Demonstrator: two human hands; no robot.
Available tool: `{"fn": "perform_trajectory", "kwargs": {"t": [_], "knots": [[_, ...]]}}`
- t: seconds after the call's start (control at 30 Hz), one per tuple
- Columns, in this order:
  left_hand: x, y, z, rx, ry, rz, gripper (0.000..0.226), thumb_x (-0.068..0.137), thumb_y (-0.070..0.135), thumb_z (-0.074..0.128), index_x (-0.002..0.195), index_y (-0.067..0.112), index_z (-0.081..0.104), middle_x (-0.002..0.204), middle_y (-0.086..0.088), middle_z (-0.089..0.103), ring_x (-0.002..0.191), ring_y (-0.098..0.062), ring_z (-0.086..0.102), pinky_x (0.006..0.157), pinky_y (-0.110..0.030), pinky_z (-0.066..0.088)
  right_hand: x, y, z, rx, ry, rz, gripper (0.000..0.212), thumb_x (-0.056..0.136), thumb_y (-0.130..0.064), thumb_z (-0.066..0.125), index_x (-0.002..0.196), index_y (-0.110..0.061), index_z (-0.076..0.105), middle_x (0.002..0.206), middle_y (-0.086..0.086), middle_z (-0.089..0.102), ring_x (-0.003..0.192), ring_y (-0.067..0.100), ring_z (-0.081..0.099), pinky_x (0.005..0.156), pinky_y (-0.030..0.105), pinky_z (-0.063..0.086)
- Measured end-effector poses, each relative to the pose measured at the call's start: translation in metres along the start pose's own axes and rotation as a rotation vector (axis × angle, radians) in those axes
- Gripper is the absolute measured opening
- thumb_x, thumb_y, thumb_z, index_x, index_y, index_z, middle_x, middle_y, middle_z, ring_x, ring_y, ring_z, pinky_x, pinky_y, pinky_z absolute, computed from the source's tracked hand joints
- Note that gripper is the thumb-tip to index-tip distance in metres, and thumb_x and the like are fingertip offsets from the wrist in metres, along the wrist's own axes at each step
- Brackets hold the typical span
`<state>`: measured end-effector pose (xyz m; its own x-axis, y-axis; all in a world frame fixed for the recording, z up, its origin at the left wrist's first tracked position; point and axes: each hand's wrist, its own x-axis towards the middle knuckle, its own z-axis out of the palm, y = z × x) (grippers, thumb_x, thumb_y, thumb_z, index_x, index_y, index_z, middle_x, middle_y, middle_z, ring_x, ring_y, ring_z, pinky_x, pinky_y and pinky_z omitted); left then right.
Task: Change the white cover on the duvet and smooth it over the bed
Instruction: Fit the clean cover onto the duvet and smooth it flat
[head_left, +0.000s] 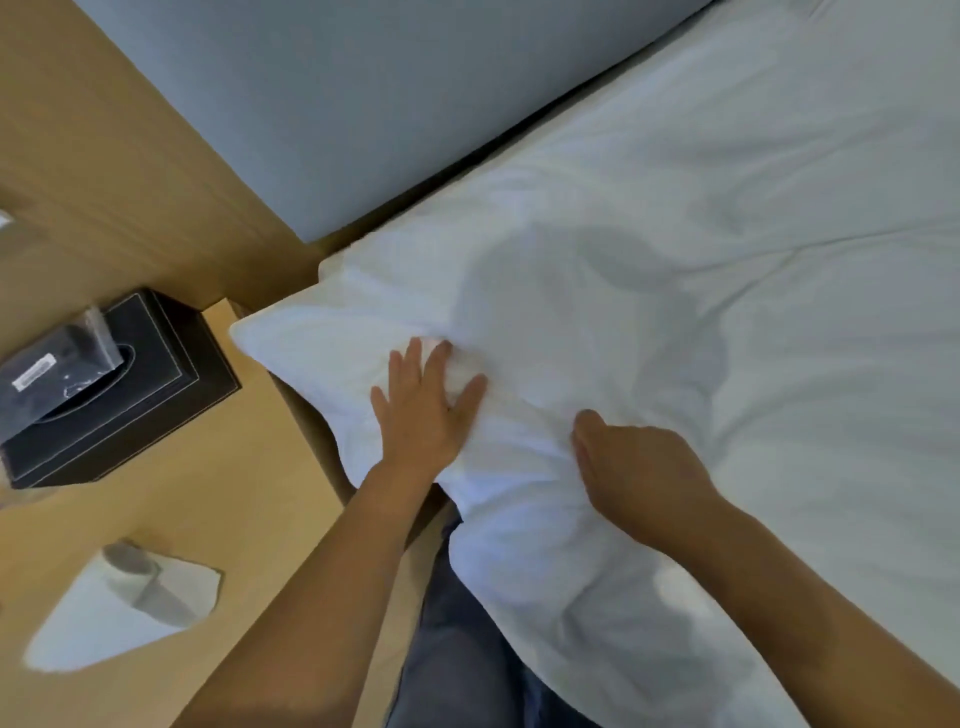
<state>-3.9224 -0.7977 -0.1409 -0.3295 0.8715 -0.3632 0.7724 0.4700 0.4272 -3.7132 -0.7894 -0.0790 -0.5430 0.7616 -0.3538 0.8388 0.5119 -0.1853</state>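
Your left hand (423, 410) is down flat on the white cover (727, 338), fingers straight and spread wide, palm pressing the fabric just inside its puffy corner (260, 332). That corner pokes out at centre left of the frame, aimed at the black tissue box (166, 395) and overhanging the edge of the wooden bedside table (249, 499). Your right hand (641, 467) sits just right of the left one, low centre, back of the hand up, thumb lying along the cloth, and the fingers bend down out of sight. It's blurred, so I can't tell whether you're pinching a fold or only pressing. Between your two hands the cover bunches into a ridge of creases. The rest of it spreads across the whole right side of the frame, lightly wrinkled, running up beside the grey padded headboard (337, 104) at the top. A clear plastic packet (62, 358) lies on the tissue box at far left. Lower left, a white sheet of paper (104, 623) rests on the table with a pale roll-shaped item on it, too blurred to name. Your jeans (457, 654) show at bottom centre, tight against the hanging edge of the cover.
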Motion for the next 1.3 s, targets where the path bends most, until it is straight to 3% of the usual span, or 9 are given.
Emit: {"fn": "perform_trajectory", "kwargs": {"t": [0.13,0.23,0.43,0.6,0.7,0.8,0.9,1.07,1.3], "knots": [[0.001,0.008,0.001,0.112,-0.046,0.011,0.054,0.093,0.054,0.04,0.138,0.023,0.037,0.151,0.001,0.027,0.144,-0.023,0.01,0.112,-0.057,0.011,-0.019,0.022,0.015,0.08,-0.152,0.229,0.036,0.099,-0.046,0.025,0.106,-0.017,0.045,0.091,0.006,0.064,0.086,0.027,0.061,0.066,0.033,0.038],[-0.012,0.019,0.009,0.096,-0.048,-0.069,0.067,0.092,0.058,0.041,0.145,0.02,0.026,0.157,-0.003,0.012,0.145,-0.024,0.002,0.112,-0.056,0.01,-0.016,0.013,0.032,0.07,-0.106,0.243,0.041,0.096,-0.049,0.036,0.113,-0.014,0.048,0.111,0.008,0.06,0.105,0.027,0.056,0.082,0.034,0.041],[-0.062,0.021,0.038,-0.036,0.071,-0.02,0.073,0.087,0.051,0.056,0.146,0.015,0.03,0.153,-0.013,0.022,0.143,-0.03,0.013,0.116,-0.045,0.016,-0.035,0.012,0.047,0.067,0.22,-0.057,0.04,0.076,-0.044,0.057,0.088,-0.008,0.067,0.083,0.006,0.063,0.075,0.029,0.061,0.074,0.038,0.048],[-0.064,0.004,0.044,0.059,0.167,0.299,0.011,0.087,-0.001,0.056,0.083,0.001,0.067,0.089,-0.017,0.064,0.085,-0.035,0.058,0.081,-0.039,0.037,-0.033,0.016,0.044,0.057,0.345,-0.195,0.015,0.08,-0.011,0.058,0.066,-0.007,0.061,0.056,0.006,0.059,0.05,0.026,0.057,0.061,0.031,0.04],[-0.061,0.014,0.03,0.072,0.165,0.337,0.027,0.073,-0.015,0.059,0.061,0.008,0.051,0.054,-0.008,0.05,0.049,-0.024,0.04,0.062,-0.025,0.017,-0.024,0.011,0.029,0.106,0.181,-0.024,0.018,0.096,-0.016,0.05,0.081,-0.007,0.055,0.058,0.008,0.06,0.052,0.03,0.058,0.051,0.027,0.031],[-0.069,0.017,0.018,0.041,0.1,0.505,0.023,0.08,-0.006,0.054,0.061,0.005,0.048,0.042,-0.006,0.043,0.033,-0.024,0.035,0.045,-0.028,0.024,-0.023,0.01,0.031,0.189,-0.283,0.049,0.03,0.101,-0.027,0.033,0.105,-0.009,0.058,0.098,0.013,0.065,0.09,0.031,0.061,0.068,0.032,0.038],[-0.074,0.021,0.011,0.001,0.068,0.55,0.033,0.091,0.013,0.047,0.059,0.007,0.043,0.042,-0.008,0.04,0.034,-0.027,0.037,0.042,-0.027,0.024,-0.036,0.004,0.036,0.243,-0.563,0.128,0.033,0.1,-0.024,0.034,0.11,-0.008,0.06,0.118,0.013,0.061,0.108,0.03,0.057,0.087,0.033,0.042],[-0.062,0.047,0.0,0.061,0.171,0.46,0.026,0.086,0.008,0.056,0.062,0.003,0.049,0.046,-0.011,0.046,0.039,-0.031,0.042,0.048,-0.031,0.029,-0.036,0.009,0.024,0.36,-0.136,0.196,0.024,0.098,-0.03,0.036,0.077,-0.018,0.037,0.067,-0.005,0.047,0.068,0.022,0.05,0.058,0.031,0.03],[-0.003,0.111,-0.012,0.2,0.066,0.457,0.022,0.095,0.025,0.043,0.098,0.011,0.06,0.092,-0.003,0.065,0.084,-0.024,0.059,0.078,-0.037,0.044,0.0,0.043,-0.025,0.252,0.098,0.115,0.019,0.095,-0.019,0.04,0.104,-0.008,0.054,0.103,0.005,0.052,0.09,0.019,0.045,0.071,0.029,0.04]]}}
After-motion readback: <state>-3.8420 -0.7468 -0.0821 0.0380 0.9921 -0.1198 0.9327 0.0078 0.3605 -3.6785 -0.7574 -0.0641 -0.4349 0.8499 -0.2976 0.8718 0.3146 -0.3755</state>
